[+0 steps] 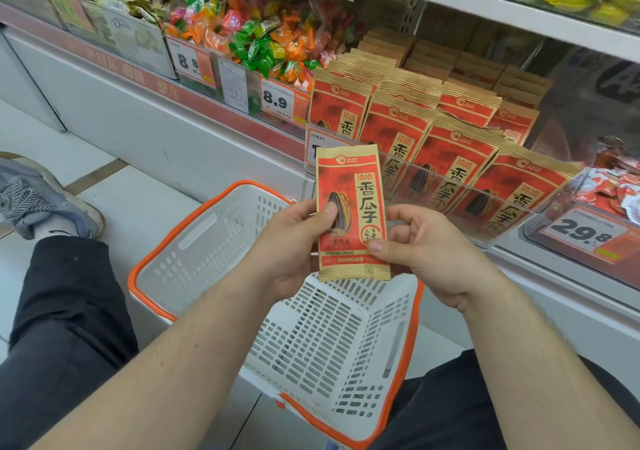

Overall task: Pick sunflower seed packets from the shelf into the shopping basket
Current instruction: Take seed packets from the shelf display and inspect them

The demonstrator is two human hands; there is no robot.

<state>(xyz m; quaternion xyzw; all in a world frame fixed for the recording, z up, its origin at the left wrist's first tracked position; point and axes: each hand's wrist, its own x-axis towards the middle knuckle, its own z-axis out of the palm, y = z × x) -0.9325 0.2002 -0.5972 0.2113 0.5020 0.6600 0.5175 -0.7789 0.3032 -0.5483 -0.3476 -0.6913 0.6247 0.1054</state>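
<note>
A red and tan sunflower seed packet (pixel 351 214) is held upright above the white shopping basket with an orange rim (pixel 204 228), which sits on the floor with nothing showing inside. My left hand (pixel 287 248) pinches the packet's left edge with the thumb on its front. My right hand (pixel 426 252) pinches its lower right edge. Rows of the same packets (pixel 453 158) stand on the shelf behind a clear plastic lip, just beyond my hands.
Bins of wrapped candy (pixel 256 34) line the shelf to the left, with price tags (pixel 277 103) along the front. Another tag reads 29.8 (pixel 585 231) at right. My knees in dark trousers flank the basket, and a grey shoe (pixel 38 200) rests at the far left.
</note>
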